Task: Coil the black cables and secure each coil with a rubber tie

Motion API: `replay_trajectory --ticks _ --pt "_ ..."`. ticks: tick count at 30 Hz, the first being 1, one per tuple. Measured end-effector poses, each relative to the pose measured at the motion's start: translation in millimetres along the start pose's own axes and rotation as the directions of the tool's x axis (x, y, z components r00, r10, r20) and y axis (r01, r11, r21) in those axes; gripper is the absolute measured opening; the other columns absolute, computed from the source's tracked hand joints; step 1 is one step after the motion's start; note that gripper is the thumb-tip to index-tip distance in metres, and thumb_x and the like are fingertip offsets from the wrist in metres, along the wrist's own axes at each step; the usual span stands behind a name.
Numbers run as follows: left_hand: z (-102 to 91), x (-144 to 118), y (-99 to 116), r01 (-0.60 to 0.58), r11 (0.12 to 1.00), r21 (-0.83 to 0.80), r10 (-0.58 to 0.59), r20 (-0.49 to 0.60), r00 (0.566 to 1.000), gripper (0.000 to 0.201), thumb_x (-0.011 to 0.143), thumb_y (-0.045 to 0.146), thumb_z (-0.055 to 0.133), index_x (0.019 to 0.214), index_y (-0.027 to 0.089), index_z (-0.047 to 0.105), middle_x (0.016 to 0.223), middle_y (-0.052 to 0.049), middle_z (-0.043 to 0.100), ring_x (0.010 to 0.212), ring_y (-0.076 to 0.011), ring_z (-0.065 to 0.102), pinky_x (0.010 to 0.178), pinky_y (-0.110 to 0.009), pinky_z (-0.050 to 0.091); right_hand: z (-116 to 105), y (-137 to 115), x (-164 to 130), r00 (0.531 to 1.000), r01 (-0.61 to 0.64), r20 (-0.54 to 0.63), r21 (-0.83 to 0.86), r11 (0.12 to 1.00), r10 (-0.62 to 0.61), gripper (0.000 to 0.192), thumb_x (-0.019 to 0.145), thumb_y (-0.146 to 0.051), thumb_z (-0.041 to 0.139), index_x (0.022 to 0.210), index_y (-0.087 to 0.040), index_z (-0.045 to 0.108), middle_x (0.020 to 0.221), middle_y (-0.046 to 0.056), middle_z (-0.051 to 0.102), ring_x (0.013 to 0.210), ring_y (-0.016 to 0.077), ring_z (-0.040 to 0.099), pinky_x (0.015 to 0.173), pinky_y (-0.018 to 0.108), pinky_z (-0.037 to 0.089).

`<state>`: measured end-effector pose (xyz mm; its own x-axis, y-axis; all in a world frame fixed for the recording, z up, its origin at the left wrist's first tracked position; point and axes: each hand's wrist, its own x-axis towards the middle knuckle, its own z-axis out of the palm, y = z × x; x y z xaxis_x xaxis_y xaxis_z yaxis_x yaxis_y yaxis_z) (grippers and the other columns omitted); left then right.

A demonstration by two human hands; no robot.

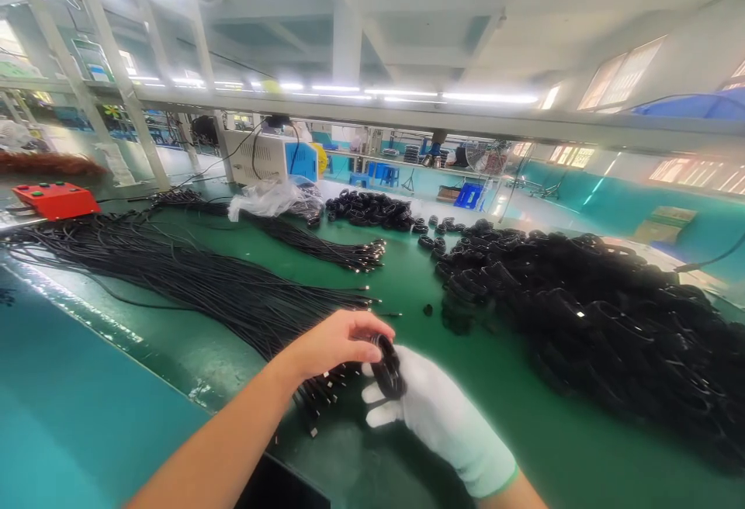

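At a green bench [494,354] on a factory floor, you hold a small black cable coil [387,369] between both hands, just in front of your chest and over the near edge of the bench. Your bare left hand [337,342] comes in from the left with its fingers [372,352] curled over the top of the coil, pinching it. Your gloved right hand [434,408] sits right of and below the coil, its white fingers [375,416] wrapped around the loop from underneath, so the coil is gripped by both hands at once. The coil stands roughly on edge, its long axis running from upper left to lower right, away from you; neither hand is nearer than the other, as both touch it.

Taking the coil as the mark: directly left of it and running far out to the left lies a thick bundle of straight black cables [174,276], their plug ends [317,404] lying just under your left hand. To the right of the coil, a large heap of finished coils [582,315] covers the bench. Beyond the coil, farther back, lie a smaller pile of coils [372,210], a second cable bundle [326,249] and a crumpled plastic bag [265,199]. Far left of the coil sits a red control box [55,200].
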<state>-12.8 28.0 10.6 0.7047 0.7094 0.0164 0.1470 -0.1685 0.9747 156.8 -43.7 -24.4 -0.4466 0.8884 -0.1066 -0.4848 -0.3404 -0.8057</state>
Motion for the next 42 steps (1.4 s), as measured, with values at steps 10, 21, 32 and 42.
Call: replay_trajectory --ticks 10,21,32,42 --pt "6.1 -14 -10 0.094 0.977 0.194 0.006 -0.458 0.889 0.027 0.082 0.036 0.053 0.103 0.021 0.064 0.104 -0.003 0.066 0.096 -0.0185 0.061 0.086 -0.030 0.048 -12 -16 -6 0.968 0.009 -0.178 -0.676 0.737 -0.176 0.043 0.072 -0.026 0.061 0.113 -0.020 0.052 0.108 0.008 0.058 0.091 0.0225 0.060 0.082 0.040 0.048" --pt "31.9 -35 -60 0.063 0.914 0.400 0.216 -0.614 0.759 0.021 0.087 0.034 0.048 0.093 0.022 0.063 0.098 -0.002 0.064 0.090 -0.0166 0.060 0.076 -0.025 0.048 -75 -49 -32 0.814 -0.344 -0.486 -0.844 0.412 -0.317 0.049 0.079 -0.030 0.047 0.127 -0.016 0.050 0.112 0.011 0.061 0.098 0.0224 0.058 0.088 0.037 0.044" --pt "58.3 -43 -60 0.074 0.872 0.484 0.157 -0.418 0.895 0.019 0.090 0.030 0.043 0.085 0.023 0.061 0.088 0.000 0.062 0.077 -0.0137 0.058 0.067 -0.022 0.045 -53 -33 -16 0.877 -0.337 -0.378 -0.924 0.180 -0.297 0.053 0.062 -0.014 0.061 0.114 -0.021 0.060 0.117 0.008 0.056 0.111 0.0279 0.046 0.099 0.042 0.033" --pt "53.6 -42 -73 -0.085 0.804 0.589 0.367 -0.379 0.849 0.018 0.089 0.032 0.046 0.083 0.025 0.061 0.081 0.000 0.065 0.073 -0.0130 0.062 0.067 -0.018 0.049 -62 -51 -17 0.931 -0.052 -0.235 -0.842 0.536 -0.280 0.043 0.076 -0.028 0.059 0.118 -0.018 0.053 0.112 0.006 0.063 0.101 0.0219 0.059 0.086 0.033 0.047"
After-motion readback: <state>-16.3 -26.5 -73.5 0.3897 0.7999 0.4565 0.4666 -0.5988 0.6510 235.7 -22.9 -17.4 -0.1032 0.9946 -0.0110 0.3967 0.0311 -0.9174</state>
